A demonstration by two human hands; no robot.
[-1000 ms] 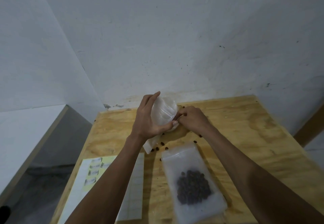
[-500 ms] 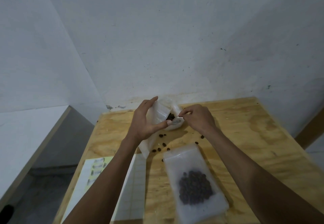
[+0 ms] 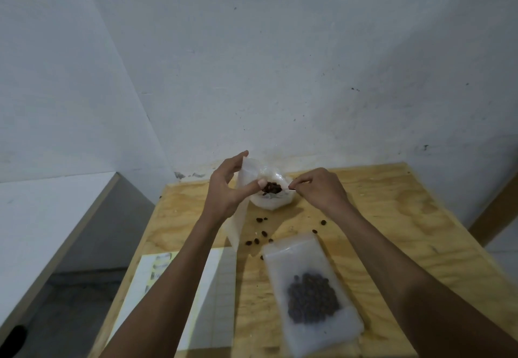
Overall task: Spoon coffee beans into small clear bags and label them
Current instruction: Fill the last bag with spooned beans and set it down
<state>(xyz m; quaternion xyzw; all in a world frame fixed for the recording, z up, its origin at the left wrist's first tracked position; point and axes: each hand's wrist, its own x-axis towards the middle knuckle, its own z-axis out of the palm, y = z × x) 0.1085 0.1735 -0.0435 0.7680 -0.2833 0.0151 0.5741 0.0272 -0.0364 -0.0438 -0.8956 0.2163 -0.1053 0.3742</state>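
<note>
both hands hold a bag of beans open at the back of the counter

left hand [image 3: 224, 189] grips the clear bag [image 3: 269, 189]; right hand [image 3: 319, 189] pinches its rim. loose beans [image 3: 260, 234] and a filled bag [image 3: 311, 296] lie on the plywood counter [image 3: 406, 217] by white walls [image 3: 280, 63].

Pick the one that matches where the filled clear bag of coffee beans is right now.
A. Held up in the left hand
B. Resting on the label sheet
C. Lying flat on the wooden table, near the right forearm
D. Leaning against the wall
C: the filled bag lies flat on the wooden table, untouched, while both hands work at another bag farther back.
</note>
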